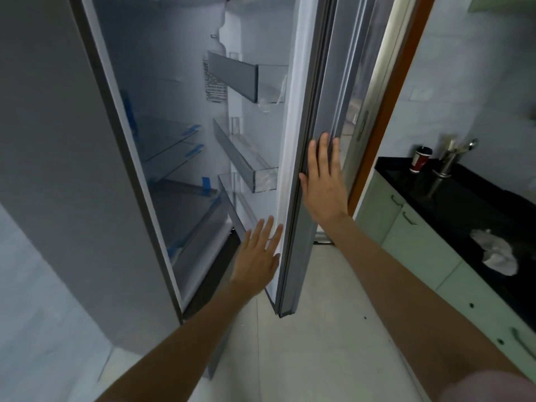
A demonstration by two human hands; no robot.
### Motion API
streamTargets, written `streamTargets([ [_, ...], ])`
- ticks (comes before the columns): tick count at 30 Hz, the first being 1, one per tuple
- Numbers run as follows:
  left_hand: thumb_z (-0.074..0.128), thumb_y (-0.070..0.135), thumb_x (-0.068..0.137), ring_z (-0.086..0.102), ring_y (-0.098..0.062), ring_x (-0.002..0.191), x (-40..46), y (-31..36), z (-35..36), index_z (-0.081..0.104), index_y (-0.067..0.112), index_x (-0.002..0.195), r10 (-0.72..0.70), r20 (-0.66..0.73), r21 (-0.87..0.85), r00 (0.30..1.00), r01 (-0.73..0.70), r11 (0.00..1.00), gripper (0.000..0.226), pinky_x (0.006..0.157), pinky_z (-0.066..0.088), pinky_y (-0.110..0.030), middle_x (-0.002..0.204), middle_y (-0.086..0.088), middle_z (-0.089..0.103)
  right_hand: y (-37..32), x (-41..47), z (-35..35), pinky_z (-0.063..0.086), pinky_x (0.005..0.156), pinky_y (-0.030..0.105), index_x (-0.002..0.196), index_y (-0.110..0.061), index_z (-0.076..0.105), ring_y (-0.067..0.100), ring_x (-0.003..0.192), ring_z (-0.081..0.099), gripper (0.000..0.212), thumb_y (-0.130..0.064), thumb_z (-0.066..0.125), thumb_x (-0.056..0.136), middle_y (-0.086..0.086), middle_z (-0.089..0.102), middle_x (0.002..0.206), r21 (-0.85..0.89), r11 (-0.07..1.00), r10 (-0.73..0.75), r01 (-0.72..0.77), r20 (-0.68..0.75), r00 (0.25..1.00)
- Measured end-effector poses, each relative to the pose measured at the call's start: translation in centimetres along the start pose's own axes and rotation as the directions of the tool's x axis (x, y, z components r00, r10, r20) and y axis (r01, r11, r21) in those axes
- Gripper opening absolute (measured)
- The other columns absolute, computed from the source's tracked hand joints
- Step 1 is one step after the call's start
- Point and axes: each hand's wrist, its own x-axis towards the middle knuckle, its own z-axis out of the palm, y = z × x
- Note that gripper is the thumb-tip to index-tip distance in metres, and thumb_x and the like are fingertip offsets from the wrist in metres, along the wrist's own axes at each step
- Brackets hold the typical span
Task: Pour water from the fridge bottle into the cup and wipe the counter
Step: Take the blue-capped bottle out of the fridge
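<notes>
The fridge door stands partly open in front of me. A pale bottle stands in the top door shelf, half hidden by the shelf wall. My right hand lies flat with spread fingers on the door's outer edge. My left hand is open, fingers apart, by the door's inner edge near the lowest door shelf, holding nothing. A red paper cup with a dark lid stands on the black counter at the right. A crumpled white cloth lies on that counter.
Inside the fridge, glass shelves carry blue tape strips. A metal tap rises behind the cup. Pale green cabinets with handles run under the counter. A wooden door frame stands behind the fridge door. Light floor tiles lie below.
</notes>
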Motion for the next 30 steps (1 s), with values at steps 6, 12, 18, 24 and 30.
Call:
streamTargets([
  [6,0.047,0.027,0.096,0.025,-0.034,0.144,5.5,3.5,4.9,0.027,0.008,0.149,0.132,0.048,-0.062,0.99,-0.129,0.99,0.06,0.111,0.033,-0.053,0.157,-0.017,0.021,5.3,0.3,2.2,0.006,0.121,0.046,0.15,0.0,-0.004,0.041,0.146,0.004,0.064,-0.038,0.023,0.105,0.025,0.005,0.157,-0.038,0.999,-0.011,0.01,-0.017,1.0],
  [12,0.054,0.029,0.093,0.017,-0.034,0.146,11.2,5.8,9.5,0.03,0.009,0.149,0.231,0.066,-0.031,0.971,-0.23,0.973,0.064,0.116,0.023,-0.053,0.159,-0.018,0.016,11.1,1.3,4.9,0.016,0.12,0.046,0.149,0.001,0.001,0.035,0.147,0.004,0.068,-0.042,0.028,0.104,0.023,0.006,0.158,0.015,0.999,0.043,-0.043,0.004,0.999],
  [18,0.056,0.032,0.09,0.018,-0.036,0.146,17.1,7.6,12.7,0.028,0.011,0.149,0.317,0.067,-0.049,0.946,-0.314,0.948,0.069,0.113,0.026,-0.056,0.158,-0.019,0.019,15.9,3.2,8.2,0.016,0.12,0.042,0.149,0.003,0.001,0.03,0.148,0.004,0.071,-0.039,0.036,0.103,0.023,0.004,0.158,0.084,0.988,0.13,-0.131,0.021,0.991],
  [24,0.061,0.031,0.088,0.019,-0.036,0.145,21.7,9.4,15.6,0.03,0.012,0.149,0.318,0.051,-0.09,0.947,-0.313,0.945,0.072,0.113,0.025,-0.056,0.157,-0.019,0.02,19.6,5.0,11.4,0.024,0.117,0.044,0.149,0.005,0.006,0.03,0.147,0.01,0.071,-0.031,0.045,0.101,0.025,0.008,0.157,0.126,0.979,0.164,-0.162,-0.005,0.986],
  [30,0.061,0.031,0.087,0.02,-0.035,0.145,25.1,10.9,18.1,0.031,0.013,0.149,0.282,0.037,-0.043,0.959,-0.28,0.959,0.071,0.114,0.024,-0.055,0.157,-0.018,0.021,22.8,6.4,14.1,0.022,0.118,0.044,0.15,0.001,0.011,0.029,0.147,0.012,0.067,-0.036,0.04,0.102,0.022,0.01,0.158,0.053,0.986,0.156,-0.156,-0.001,0.988],
])
